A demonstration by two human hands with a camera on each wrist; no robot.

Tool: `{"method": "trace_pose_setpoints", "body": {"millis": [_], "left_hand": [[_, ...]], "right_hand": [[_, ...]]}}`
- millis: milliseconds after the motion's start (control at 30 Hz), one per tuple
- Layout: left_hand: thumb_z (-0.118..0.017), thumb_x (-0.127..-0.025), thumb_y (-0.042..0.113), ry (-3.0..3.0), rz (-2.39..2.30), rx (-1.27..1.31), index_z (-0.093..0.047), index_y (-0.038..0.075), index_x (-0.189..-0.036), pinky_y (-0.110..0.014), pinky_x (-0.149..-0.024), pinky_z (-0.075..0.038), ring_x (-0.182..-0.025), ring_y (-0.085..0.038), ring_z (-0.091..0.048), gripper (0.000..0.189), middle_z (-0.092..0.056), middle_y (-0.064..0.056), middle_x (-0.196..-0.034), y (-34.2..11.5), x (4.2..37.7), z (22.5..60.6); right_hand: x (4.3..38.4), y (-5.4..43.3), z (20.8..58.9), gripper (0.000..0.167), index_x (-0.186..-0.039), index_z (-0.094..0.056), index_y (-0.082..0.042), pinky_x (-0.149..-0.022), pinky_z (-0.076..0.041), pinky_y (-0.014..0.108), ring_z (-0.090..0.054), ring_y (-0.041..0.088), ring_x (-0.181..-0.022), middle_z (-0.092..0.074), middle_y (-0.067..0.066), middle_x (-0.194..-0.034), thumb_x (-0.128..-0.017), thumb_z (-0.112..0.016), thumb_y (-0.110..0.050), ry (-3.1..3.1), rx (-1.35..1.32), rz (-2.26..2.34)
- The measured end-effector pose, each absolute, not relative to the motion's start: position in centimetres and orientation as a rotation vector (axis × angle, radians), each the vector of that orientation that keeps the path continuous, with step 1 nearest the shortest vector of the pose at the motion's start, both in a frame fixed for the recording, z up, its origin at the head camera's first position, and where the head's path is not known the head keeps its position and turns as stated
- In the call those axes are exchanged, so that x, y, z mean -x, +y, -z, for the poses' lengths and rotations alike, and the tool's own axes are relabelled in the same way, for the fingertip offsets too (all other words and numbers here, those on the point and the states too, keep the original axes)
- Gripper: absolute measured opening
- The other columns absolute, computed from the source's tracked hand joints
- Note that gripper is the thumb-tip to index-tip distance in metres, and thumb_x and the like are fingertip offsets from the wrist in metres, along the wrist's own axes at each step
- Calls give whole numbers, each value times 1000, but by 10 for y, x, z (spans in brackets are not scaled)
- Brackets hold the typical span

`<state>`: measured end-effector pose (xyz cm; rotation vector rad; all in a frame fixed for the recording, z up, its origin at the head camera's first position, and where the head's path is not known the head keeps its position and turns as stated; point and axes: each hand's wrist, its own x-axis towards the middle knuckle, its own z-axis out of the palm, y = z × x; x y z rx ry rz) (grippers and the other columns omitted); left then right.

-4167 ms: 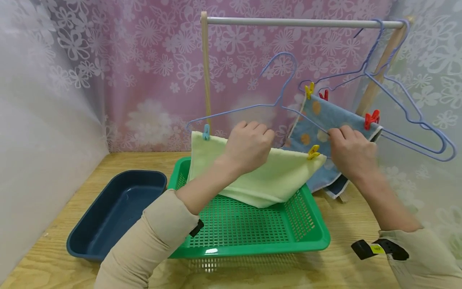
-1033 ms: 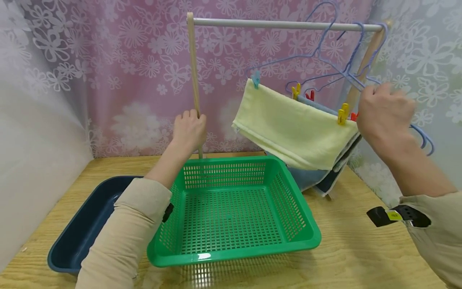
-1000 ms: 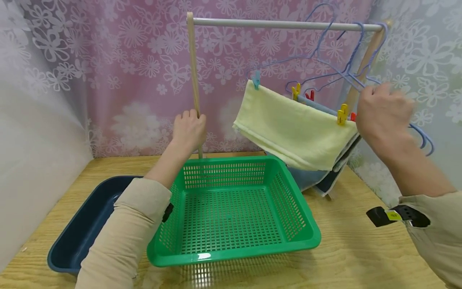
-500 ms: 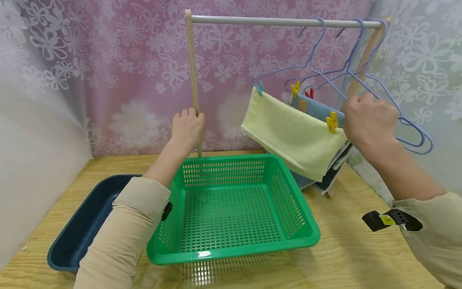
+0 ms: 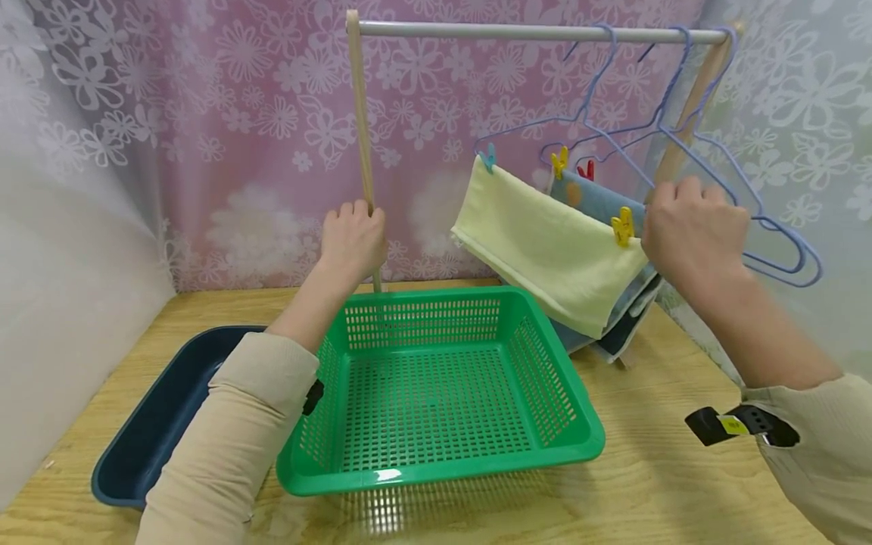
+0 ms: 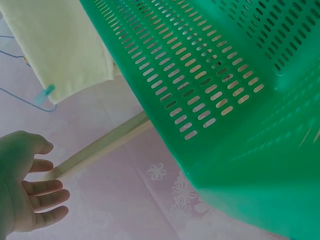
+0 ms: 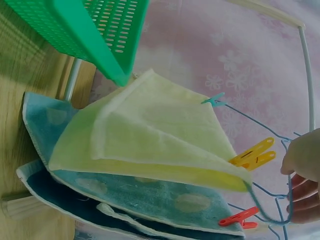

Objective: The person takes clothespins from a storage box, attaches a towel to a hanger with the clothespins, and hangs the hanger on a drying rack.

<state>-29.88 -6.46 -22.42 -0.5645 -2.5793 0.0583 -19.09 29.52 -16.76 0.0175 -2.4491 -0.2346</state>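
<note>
My right hand [image 5: 695, 227] holds the right end of a blue wire hanger [image 5: 586, 121], whose hook sits over the rack's metal bar [image 5: 477, 31]. A folded pale yellow towel [image 5: 538, 242] hangs from this hanger by a light blue clothespin [image 5: 487, 158] and a yellow clothespin [image 5: 623, 226]. At the left, my left hand [image 5: 354, 238] grips the rack's wooden post [image 5: 361, 113] partway up. The left wrist view shows that hand's fingers [image 6: 47, 187] at the post. In the right wrist view, the thumb and fingers [image 7: 302, 202] are around the hanger's end.
Two more blue hangers [image 5: 745, 178] hang further right, with a blue spotted cloth [image 5: 593, 198] pinned behind the towel. A green perforated basket [image 5: 436, 471] stands in the middle of the wooden table [image 5: 654, 469]. Partly behind my left sleeve is a dark blue basin [image 5: 112, 473].
My left hand has moved from near the towel to the post. My right hand has brought the hanger up and right, then lowered its hook onto the bar.
</note>
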Motion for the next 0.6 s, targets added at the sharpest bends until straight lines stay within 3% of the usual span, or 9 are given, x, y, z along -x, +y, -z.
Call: {"method": "trace_pose_setpoints", "body": {"millis": [100,167,267,367,600], "left_hand": [[-52,-89,15,-2582,-53,563,-60,-2,-103,-34,-62,-42,-72,-25,-48,24,-54,-14,-87,-66,296,222],[-53,-89,17,-2599,-42,555,-59,-2,-102,-35,-64,-43,-72,-25,-47,24,-53,-14,-88,-69,294,219],[-52,-90,19,-2632,-15,541,-58,-1,-100,-38,-68,-44,-75,-26,-48,24,-52,-13,-87,-72,291,213],[-51,-92,23,-2669,30,523,-57,-1,-101,-42,-73,-44,-80,-30,-50,27,-53,-14,-91,-76,289,205],[-46,-95,28,-2824,172,474,-44,-2,-130,-51,-91,-39,-111,-40,-46,46,-47,-23,-123,-94,286,191]], "right_hand": [[194,295,176,26,-68,-38,6,-35,-26,42,-35,36,-56,-38,20,-69,-91,-38,-7,-2212,-155,250],[198,293,180,26,-71,-42,8,-38,-32,47,-40,41,-60,-43,24,-72,-92,-38,-8,-2042,-248,274],[204,288,183,25,-76,-48,8,-61,-42,55,-47,46,-73,-51,26,-81,-92,-37,-9,-1858,-340,266],[205,280,182,23,-81,-53,7,-81,-37,57,-50,47,-86,-55,26,-89,-91,-41,-10,-1826,-433,247],[203,252,180,29,-108,-61,4,-98,-30,54,-48,42,-105,-58,23,-107,-87,-58,-16,-2266,-522,80]]}}
